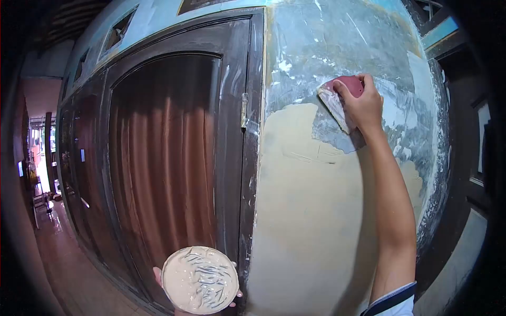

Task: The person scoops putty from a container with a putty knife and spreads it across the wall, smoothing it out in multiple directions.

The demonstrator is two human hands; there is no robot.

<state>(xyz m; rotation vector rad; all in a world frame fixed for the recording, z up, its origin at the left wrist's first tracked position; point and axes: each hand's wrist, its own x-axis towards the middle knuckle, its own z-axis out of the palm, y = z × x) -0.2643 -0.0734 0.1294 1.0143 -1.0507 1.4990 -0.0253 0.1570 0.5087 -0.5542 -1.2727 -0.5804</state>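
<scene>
My right hand (367, 104) is closed around a red putty spreader (342, 90), whose pale-smeared blade edge lies against or very close to the wall. Around it the wall (342, 42) is patchy blue-grey with white scuffs. Below and to the left spreads a smooth layer of cream putty (305, 210) with a ragged upper edge. At the bottom of the view, my left hand (158, 275) holds a round tub of cream putty (182, 282) from beneath. Only some fingertips show at the tub's sides. Streaks mark the putty's surface.
Left of the wall stands a dark wooden door (232, 174) with a brown curtain (163, 174) behind its panel and a hinge (244, 110) on its right side. Another dark frame (458, 95) borders the wall on the right. A tiled floor (66, 247) runs back at far left.
</scene>
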